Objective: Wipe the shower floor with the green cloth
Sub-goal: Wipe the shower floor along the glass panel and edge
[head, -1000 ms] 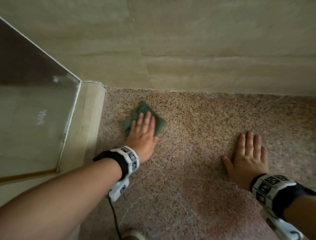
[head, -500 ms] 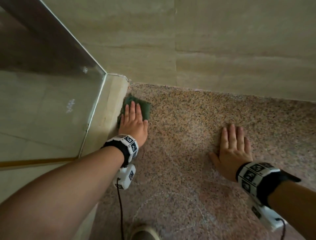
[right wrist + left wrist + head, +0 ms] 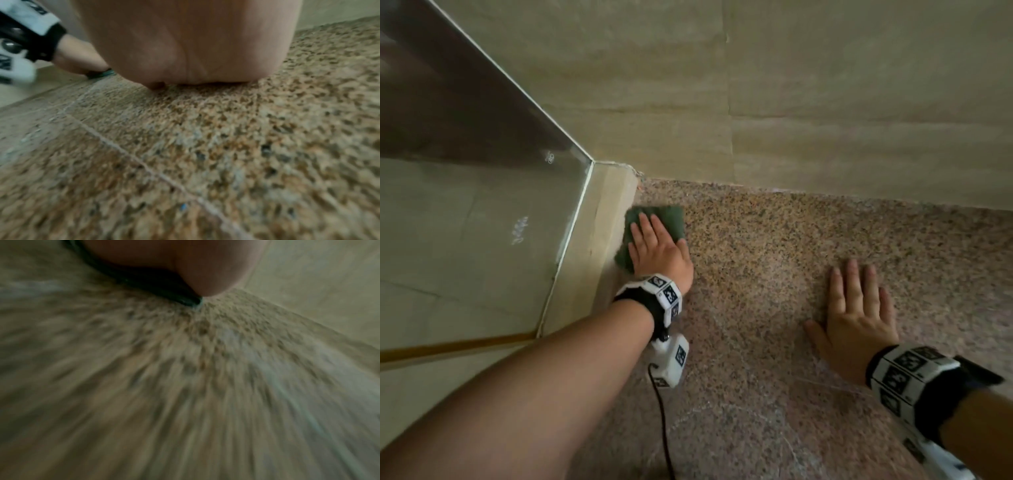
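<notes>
The green cloth (image 3: 673, 221) lies flat on the speckled granite shower floor (image 3: 774, 246), right against the beige curb at the left. My left hand (image 3: 654, 245) presses on it with straight fingers, covering most of it. A dark edge of the cloth (image 3: 185, 300) shows under my palm in the blurred left wrist view, and a sliver of the cloth (image 3: 100, 73) shows in the right wrist view. My right hand (image 3: 858, 308) lies flat on the bare floor to the right, fingers spread, holding nothing.
A beige curb (image 3: 599, 240) carries a glass panel (image 3: 482, 171) along the left. The tiled wall (image 3: 825, 102) closes the far side. Thin cracks or lines cross the floor (image 3: 127, 154) near me. A black cable (image 3: 662, 421) hangs from the left wrist device.
My left hand has slid the cloth leftward from the open floor up against the curb, near the corner. My right hand has stayed planted on the floor.
</notes>
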Demonstrator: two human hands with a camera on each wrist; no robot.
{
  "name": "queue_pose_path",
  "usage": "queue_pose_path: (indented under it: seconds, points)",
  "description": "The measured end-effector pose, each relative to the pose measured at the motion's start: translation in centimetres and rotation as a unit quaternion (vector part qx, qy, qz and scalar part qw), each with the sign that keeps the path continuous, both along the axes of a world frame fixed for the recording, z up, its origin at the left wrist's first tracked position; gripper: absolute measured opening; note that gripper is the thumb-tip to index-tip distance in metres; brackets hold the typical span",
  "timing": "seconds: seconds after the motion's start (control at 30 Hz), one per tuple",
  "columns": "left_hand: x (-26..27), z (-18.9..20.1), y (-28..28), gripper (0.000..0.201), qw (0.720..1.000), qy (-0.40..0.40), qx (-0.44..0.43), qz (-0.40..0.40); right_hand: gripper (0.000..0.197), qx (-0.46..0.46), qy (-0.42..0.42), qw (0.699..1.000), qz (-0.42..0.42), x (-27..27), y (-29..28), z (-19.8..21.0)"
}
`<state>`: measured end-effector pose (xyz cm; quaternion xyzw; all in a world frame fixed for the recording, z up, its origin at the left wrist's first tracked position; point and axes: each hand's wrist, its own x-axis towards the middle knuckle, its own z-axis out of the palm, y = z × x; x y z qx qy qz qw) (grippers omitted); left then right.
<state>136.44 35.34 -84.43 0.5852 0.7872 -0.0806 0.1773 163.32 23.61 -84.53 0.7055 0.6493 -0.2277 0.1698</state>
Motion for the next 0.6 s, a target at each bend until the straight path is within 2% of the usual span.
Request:
queue_pose_path:
  seconds: [0.1,0.17,0.2,0.3,0.37,0.47,0.6]
  points:
    - [1.8,-0.1,3.5,0.069,0.994,-0.016,0.023,0.106,0.095,0.023,0.021,1.000,-0.002,0.1,-0.3,-0.3]
    - [2.8,0.1,4.8,0.070,0.989,-0.024,0.028,0.142,0.094,0.028,0.006,1.000,-0.001,0.1,-0.4,-0.4]
    - [3.1,0.0,5.2,0.069,0.990,-0.026,0.027,0.135,0.093,0.035,0.001,0.999,-0.001,0.1,-0.4,-0.5]
    - [3.6,-0.1,6.6,0.068,0.998,-0.026,0.032,0.048,0.090,0.051,-0.006,0.999,0.009,0.2,-0.6,-0.9]
    - [4.2,-0.1,7.2,0.070,0.998,-0.016,0.036,0.040,0.089,0.069,-0.007,0.998,0.012,0.2,-0.6,-1.0]
    - [5.3,0.3,6.7,0.071,0.999,-0.019,0.027,0.037,0.090,0.051,-0.015,0.998,0.019,0.3,-0.8,-0.9]
    - [8.7,0.6,4.7,0.072,0.998,-0.041,0.013,-0.052,0.090,0.054,-0.006,0.998,0.028,0.3,-0.6,-1.0]
